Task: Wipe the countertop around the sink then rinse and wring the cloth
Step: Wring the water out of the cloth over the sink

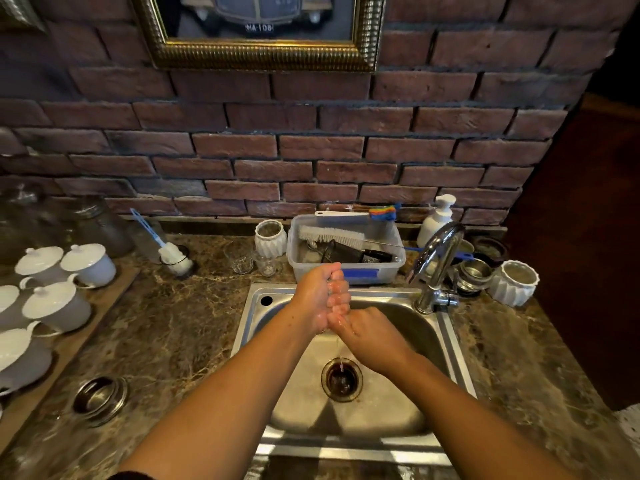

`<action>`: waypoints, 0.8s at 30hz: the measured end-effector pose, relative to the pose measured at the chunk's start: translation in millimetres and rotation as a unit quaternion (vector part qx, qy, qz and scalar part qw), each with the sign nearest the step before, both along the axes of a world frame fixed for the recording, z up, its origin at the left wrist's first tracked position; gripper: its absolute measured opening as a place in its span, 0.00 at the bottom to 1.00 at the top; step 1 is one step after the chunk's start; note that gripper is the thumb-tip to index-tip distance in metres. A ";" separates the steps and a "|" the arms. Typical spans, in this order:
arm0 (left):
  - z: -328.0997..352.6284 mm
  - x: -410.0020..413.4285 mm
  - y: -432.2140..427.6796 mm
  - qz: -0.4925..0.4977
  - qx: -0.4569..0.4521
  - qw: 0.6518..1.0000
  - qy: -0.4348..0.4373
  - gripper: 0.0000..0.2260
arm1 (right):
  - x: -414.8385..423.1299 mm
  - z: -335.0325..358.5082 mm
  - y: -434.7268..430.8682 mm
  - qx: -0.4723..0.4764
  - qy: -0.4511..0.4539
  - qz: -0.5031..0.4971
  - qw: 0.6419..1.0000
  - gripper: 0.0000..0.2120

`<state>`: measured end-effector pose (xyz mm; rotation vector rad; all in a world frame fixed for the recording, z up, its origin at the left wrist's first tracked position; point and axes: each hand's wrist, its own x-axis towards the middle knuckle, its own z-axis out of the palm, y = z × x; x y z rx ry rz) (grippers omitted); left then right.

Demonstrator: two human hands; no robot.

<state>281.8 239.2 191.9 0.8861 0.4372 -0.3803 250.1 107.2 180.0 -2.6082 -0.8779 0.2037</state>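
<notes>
From the head view, both fists stacked over the steel sink (446, 327): left hand (317, 292) above, right hand (367, 332) below, fingers clenched tight around the barely visible cloth (337, 306), so wrung water fell toward the drain (341, 379).

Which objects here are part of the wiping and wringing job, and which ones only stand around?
Job: left hand and right hand, closed together over the steel sink, water dripping; cloth hidden; chrome tap; brown marble countertop.

Lying about: white lidded cups, clear plastic tub of brushes, white soap pump bottle.
</notes>
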 end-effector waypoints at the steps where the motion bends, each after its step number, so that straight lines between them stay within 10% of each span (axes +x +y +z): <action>1: 1.5 -2.9 1.4 0.003 -0.008 1.000 -0.007 0.23 | -3.6 2.9 1.0 -0.007 -0.010 0.003 1.000 0.18; 13: 34.6 -65.0 1.4 0.026 -0.156 0.982 -0.100 0.14 | -58.6 50.2 -18.2 0.282 0.319 -0.098 0.900 0.23; 20: 47.1 -128.3 9.7 0.007 -0.161 0.972 -0.171 0.22 | -109.7 54.4 -33.2 0.345 0.198 -0.089 0.913 0.14; 24: 49.3 -152.7 13.2 -0.029 -0.172 0.963 -0.203 0.28 | -132.3 49.2 -27.2 0.494 0.356 -0.120 0.784 0.19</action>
